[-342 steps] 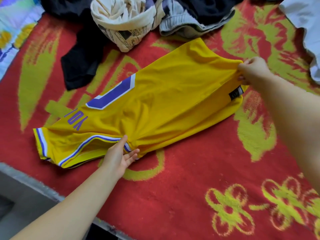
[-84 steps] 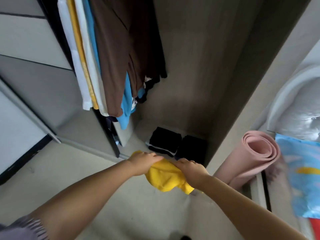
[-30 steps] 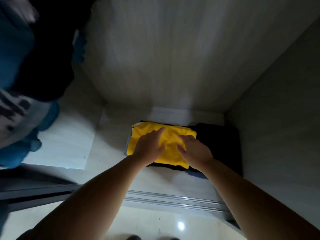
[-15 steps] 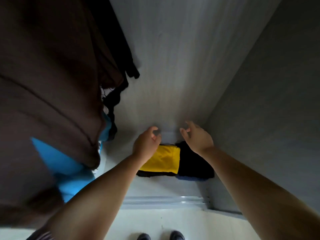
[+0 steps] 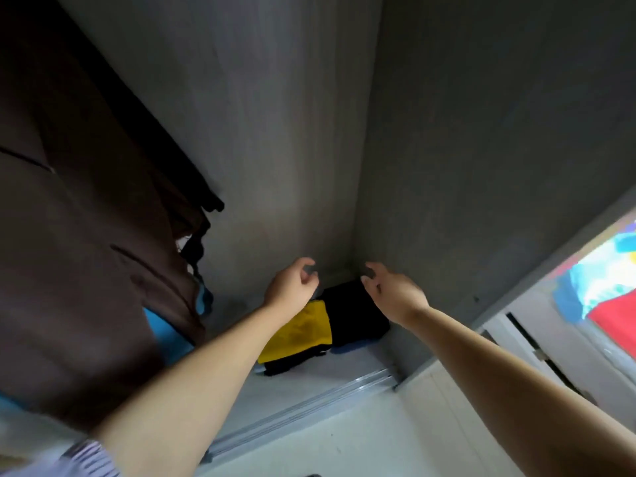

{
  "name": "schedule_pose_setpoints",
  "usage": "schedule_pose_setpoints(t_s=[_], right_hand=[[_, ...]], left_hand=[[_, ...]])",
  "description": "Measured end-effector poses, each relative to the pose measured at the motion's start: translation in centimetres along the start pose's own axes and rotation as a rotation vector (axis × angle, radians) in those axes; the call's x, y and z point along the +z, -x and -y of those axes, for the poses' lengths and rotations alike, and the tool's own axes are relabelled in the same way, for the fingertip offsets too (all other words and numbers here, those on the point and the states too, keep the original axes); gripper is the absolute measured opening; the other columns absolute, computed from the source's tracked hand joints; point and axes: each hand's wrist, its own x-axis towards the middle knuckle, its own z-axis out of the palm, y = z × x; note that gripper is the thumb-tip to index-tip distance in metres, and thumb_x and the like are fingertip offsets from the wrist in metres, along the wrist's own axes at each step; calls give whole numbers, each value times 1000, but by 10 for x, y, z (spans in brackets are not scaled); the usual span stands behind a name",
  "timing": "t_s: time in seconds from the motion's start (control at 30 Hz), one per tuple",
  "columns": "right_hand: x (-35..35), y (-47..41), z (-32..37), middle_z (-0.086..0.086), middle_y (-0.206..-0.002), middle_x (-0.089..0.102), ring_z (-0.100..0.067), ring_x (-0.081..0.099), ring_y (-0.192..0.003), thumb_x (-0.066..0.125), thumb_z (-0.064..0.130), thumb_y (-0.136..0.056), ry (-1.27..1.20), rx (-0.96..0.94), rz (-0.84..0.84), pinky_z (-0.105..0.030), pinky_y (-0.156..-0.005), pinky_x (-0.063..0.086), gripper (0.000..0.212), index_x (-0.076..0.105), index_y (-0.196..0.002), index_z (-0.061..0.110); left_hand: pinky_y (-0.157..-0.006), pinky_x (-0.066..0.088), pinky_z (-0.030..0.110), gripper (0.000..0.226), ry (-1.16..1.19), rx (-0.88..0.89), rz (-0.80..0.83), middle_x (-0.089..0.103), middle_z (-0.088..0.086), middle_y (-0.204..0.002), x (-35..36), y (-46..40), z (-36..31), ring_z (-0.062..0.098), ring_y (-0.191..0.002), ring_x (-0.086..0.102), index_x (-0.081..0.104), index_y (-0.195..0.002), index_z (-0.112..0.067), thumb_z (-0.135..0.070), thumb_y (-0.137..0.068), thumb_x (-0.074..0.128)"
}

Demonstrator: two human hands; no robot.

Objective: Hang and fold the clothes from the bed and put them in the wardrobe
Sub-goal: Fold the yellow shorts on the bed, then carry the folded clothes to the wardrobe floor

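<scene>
The folded yellow jersey (image 5: 303, 330) lies on the wardrobe floor (image 5: 330, 370), on top of a folded dark garment, next to a black folded pile (image 5: 354, 315) in the right corner. My left hand (image 5: 292, 287) hovers above the jersey with loosely curled fingers and holds nothing. My right hand (image 5: 392, 290) hangs over the black pile, fingers relaxed, also empty. Neither hand touches the clothes.
Brown and black hanging garments (image 5: 86, 218) with a blue one (image 5: 168, 335) fill the left of the wardrobe. The sliding-door track (image 5: 309, 404) runs along the front. At the far right the bed's red and patterned cover (image 5: 609, 290) shows.
Both hands have lifted off the yellow jersey, which stays on the pile. The view has risen and swung right, bringing the bed into sight.
</scene>
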Motion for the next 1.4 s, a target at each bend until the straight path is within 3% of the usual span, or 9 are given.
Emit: schedule_pose_setpoints(t_s=[0.1, 0.27, 0.4, 0.63, 0.77, 0.87, 1.27, 1.33, 1.4], right_hand=[[-18, 37, -33, -2, -114, 68, -28, 61, -107, 35, 48, -99, 29, 104, -59, -34, -79, 46, 46, 40, -139, 26], [-49, 112, -98, -8, -122, 62, -30, 60, -109, 35, 45, -100, 40, 201, -73, -36, -85, 48, 42, 44, -135, 22], [-77, 183, -164, -9, -123, 61, -31, 59, -109, 35, 42, -100, 72, 335, -86, -37, -85, 48, 38, 50, -126, 19], [-128, 328, -297, -6, -125, 60, -27, 58, -112, 33, 45, -100, 46, 612, -54, -36, -87, 46, 39, 48, -129, 23], [-153, 403, -363, -5, -116, 64, -25, 61, -103, 33, 43, -101, -20, 732, -61, -38, -86, 50, 37, 53, -121, 19], [-165, 443, -399, -5, -111, 65, -24, 62, -99, 33, 41, -102, -70, 808, -80, -37, -84, 51, 35, 52, -120, 18], [-219, 480, -541, -2, -107, 63, -16, 60, -83, 30, 42, -102, -236, 1066, -167, -33, -70, 50, 42, 45, -134, 19], [-238, 479, -568, -5, -117, 63, -18, 61, -91, 30, 42, -103, -267, 1126, -189, -35, -77, 52, 43, 44, -135, 18], [-254, 476, -595, -6, -121, 62, -14, 59, -85, 30, 41, -103, -291, 1165, -215, -31, -73, 50, 45, 42, -139, 18]], left_hand=[[-80, 51, 35, 26, 8, 41, 64, 52, -12, -73, 30, 11, -46, 24, -86, 61, 58, -119, -24, -29, -94, 54], [-76, 50, 32, 20, -29, 140, 254, 53, -12, -66, 100, 36, -106, 21, -74, 57, 64, -108, -20, -28, -90, 59], [-78, 48, 29, 17, -115, 244, 513, 57, -10, -73, 159, 69, -154, 15, -77, 58, 65, -99, -24, -34, -88, 59], [-72, 43, 23, 19, -138, 388, 709, 66, -3, -89, 267, 146, -279, 16, -85, 60, 67, -99, -19, -33, -89, 58], [-83, 50, 32, 17, -135, 451, 797, 69, -2, -89, 324, 187, -350, 19, -89, 64, 66, -94, -21, -33, -88, 56], [-82, 51, 34, 18, -159, 523, 877, 67, -3, -88, 362, 208, -393, 18, -86, 63, 65, -96, -22, -35, -89, 54], [-82, 54, 40, 22, -237, 729, 1056, 66, -4, -89, 505, 175, -543, 17, -83, 64, 63, -102, -23, -38, -94, 49], [-80, 53, 42, 26, -264, 750, 1102, 66, -2, -89, 529, 160, -576, 21, -82, 65, 62, -106, -22, -40, -94, 48], [-74, 54, 44, 31, -281, 781, 1122, 66, 2, -90, 553, 144, -608, 26, -79, 65, 61, -111, -19, -41, -95, 47]])
